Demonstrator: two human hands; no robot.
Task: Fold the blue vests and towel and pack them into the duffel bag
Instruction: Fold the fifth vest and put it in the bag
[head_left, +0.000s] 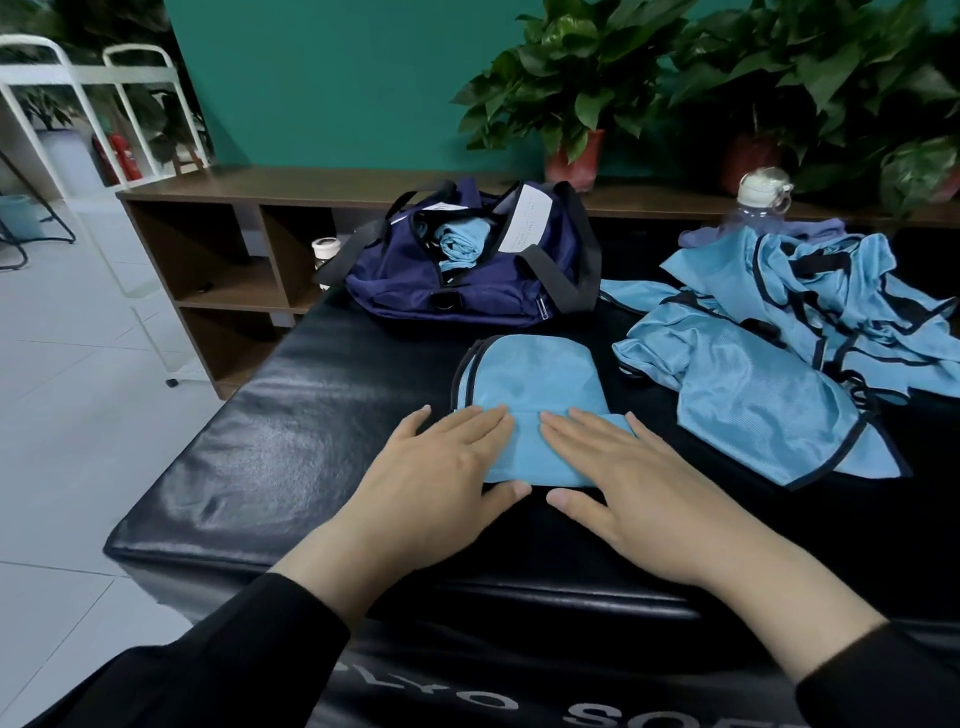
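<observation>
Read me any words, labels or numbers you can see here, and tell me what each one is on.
"LYO SOF", partial white letters cut off by the frame edge: front face of the black padded vinyl mat.
Printed lines, too small and blurred to read: white paper label on the open navy fabric duffel bag.
Nothing else legible.

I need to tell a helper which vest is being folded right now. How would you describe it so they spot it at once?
On the black padded mat, find the navy duffel bag at the far edge. Just in front of it lies the vest being folded, with the left hand and right hand flat on its near end. Unlike the crumpled vest pile to its right, it is smooth and compact.
</observation>
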